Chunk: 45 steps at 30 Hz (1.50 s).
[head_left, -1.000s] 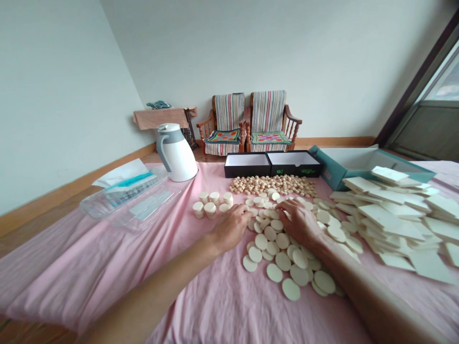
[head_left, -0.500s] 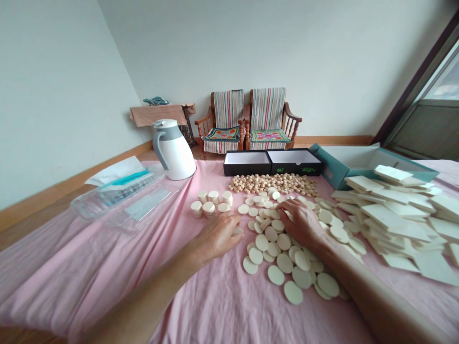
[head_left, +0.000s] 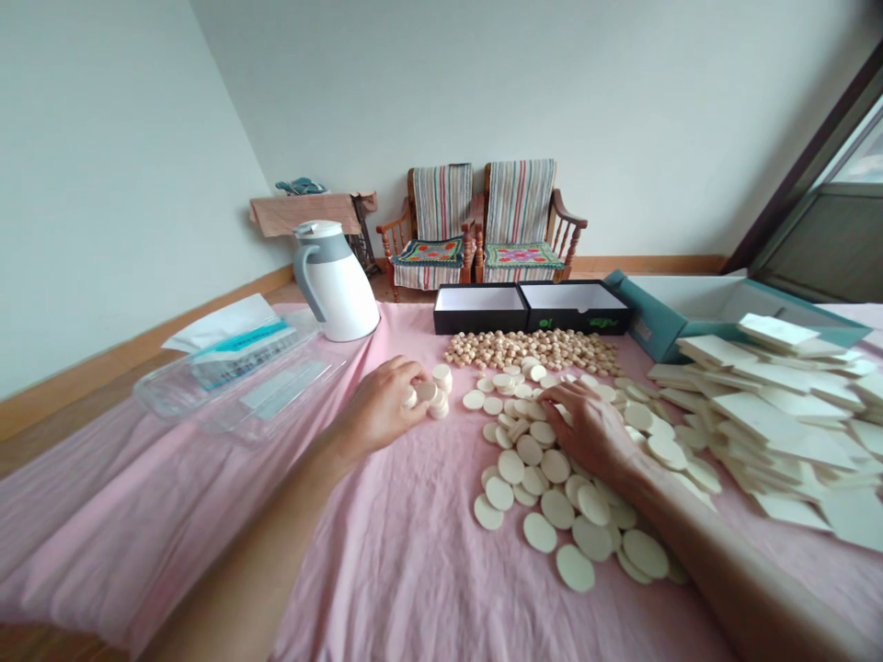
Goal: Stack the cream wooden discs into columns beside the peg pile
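Note:
My left hand rests curled over the small stacks of cream discs on the pink cloth, its fingertips pinched on a disc at one stack. My right hand lies palm down on the spread of loose flat cream discs, fingers bent and pressing on them. Beyond the discs lies a heap of small round wooden beads.
A white jug and a clear plastic box stand at left. Two open black boxes and a teal box sit at the back. A pile of cream square tiles fills the right. Two striped chairs stand by the wall.
My left hand has left the loose discs and moved left and away to the small stacks, now covering them. My right hand has stayed on the loose discs.

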### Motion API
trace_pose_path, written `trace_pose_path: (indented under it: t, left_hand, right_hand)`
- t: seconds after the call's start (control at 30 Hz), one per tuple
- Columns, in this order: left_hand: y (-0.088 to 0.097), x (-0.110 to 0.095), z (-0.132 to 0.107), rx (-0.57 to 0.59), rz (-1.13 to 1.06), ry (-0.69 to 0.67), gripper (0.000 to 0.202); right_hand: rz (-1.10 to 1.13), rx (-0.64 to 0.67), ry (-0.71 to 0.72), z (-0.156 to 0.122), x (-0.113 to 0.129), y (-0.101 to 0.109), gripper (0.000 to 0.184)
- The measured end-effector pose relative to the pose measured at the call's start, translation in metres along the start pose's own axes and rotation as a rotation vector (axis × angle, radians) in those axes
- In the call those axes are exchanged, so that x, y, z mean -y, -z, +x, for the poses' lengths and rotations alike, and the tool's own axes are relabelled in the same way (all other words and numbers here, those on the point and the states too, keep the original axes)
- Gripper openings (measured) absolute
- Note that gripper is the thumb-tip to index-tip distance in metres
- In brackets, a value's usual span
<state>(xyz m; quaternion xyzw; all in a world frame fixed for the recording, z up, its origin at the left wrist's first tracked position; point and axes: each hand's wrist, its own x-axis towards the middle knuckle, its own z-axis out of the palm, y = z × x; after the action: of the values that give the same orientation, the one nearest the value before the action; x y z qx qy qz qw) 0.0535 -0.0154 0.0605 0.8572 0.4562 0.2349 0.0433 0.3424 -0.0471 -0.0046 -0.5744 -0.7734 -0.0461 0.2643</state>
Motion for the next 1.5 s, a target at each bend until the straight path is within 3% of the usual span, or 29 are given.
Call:
trace_pose_path:
  t: [0.13,0.5,0.8,1.07,1.3,1.5]
  left_hand:
    - [-0.002,0.011,0.002,-0.006,0.013,0.009,0.018]
    - [-0.019,0.011,0.004,-0.003,0.035,-0.039,0.008]
    - [-0.009,0.013,0.004,0.004,0.071,-0.050,0.020]
    - [-0.022,0.016,0.002,0.027,0.126,-0.071,0.024]
    - [-0.021,0.014,0.002,0.017,0.120,-0.062,0.025]
    - [-0.017,0.001,0.000,0.018,0.152,-0.220,0.028]
  right_hand:
    - [-0.005,0.005,-0.011,0.000,0.001,0.001,0.024]
    - [-0.012,0.000,-0.011,-0.001,0.000,-0.001,0.024]
    - [0.001,-0.011,-0.009,-0.001,0.001,-0.001,0.025]
    - [-0.008,-0.011,-0.010,-0.002,0.003,0.001,0.025]
    - [-0.010,-0.016,-0.013,-0.001,0.004,0.001,0.025]
    - [0.000,0.002,-0.022,-0.001,0.005,0.002,0.024]
